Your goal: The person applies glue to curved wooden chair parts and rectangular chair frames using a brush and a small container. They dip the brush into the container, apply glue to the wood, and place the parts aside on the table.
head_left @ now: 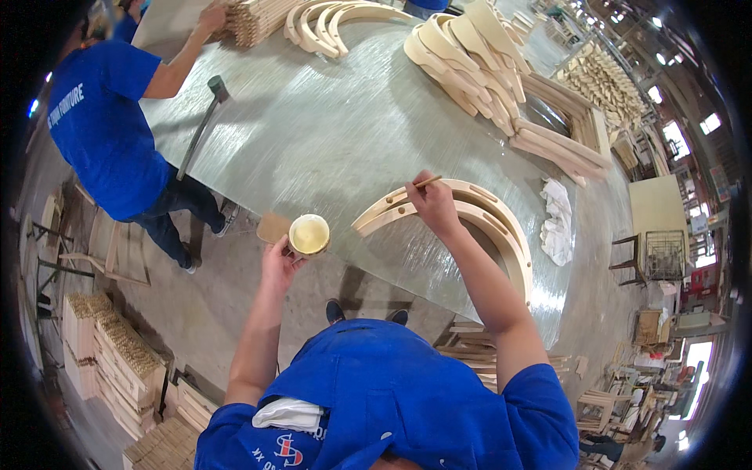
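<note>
My left hand (279, 265) is closed around a round tub (309, 234) of pale yellow, creamy contents, held in front of the table's near edge. In my right hand (433, 207) is a thin wooden stick (428, 181), pinched between the fingers; its tip is hidden by the hand. The hand is over two curved wooden pieces (501, 222) lying side by side on the table, with holes and slots along their upper faces. Whether the stick touches the wood, I cannot tell.
The grey table (313, 133) bears a mallet (201, 125), curved pieces (333, 23), stacked wooden parts (470, 66), frames (568, 129) and a white cloth (556, 222). A person in blue (110, 125) works at the left. Wood stacks (117, 360) stand on the floor.
</note>
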Tool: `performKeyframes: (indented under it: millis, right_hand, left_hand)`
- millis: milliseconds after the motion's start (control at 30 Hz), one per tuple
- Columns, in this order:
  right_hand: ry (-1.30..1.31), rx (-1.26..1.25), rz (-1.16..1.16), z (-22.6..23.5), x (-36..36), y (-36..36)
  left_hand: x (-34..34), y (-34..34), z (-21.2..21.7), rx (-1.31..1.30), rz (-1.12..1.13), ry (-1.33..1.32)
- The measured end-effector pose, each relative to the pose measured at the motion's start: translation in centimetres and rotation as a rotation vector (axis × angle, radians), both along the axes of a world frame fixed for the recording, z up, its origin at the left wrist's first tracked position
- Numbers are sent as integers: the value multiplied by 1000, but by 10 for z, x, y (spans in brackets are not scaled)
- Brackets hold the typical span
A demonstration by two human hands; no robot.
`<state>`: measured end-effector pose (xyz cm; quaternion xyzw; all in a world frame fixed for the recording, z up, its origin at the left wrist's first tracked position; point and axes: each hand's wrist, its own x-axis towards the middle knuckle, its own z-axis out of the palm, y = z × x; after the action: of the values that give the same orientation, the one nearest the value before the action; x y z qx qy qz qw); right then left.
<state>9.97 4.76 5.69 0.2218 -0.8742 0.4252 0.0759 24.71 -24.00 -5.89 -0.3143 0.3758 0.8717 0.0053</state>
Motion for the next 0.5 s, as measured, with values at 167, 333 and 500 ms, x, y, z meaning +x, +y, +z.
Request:
performKeyframes:
  millis: [167,333,500]
  right_hand:
    - [-13,33,116,4,-10,-7]
    - [21,55,169,8,-20,-1]
    - [-7,10,266,5,-25,3]
  left_hand:
    - [25,13,-2,20,65,-24]
    - [39,22,-3,-1,95,4]
    - [50,36,-1,-7,82,79]
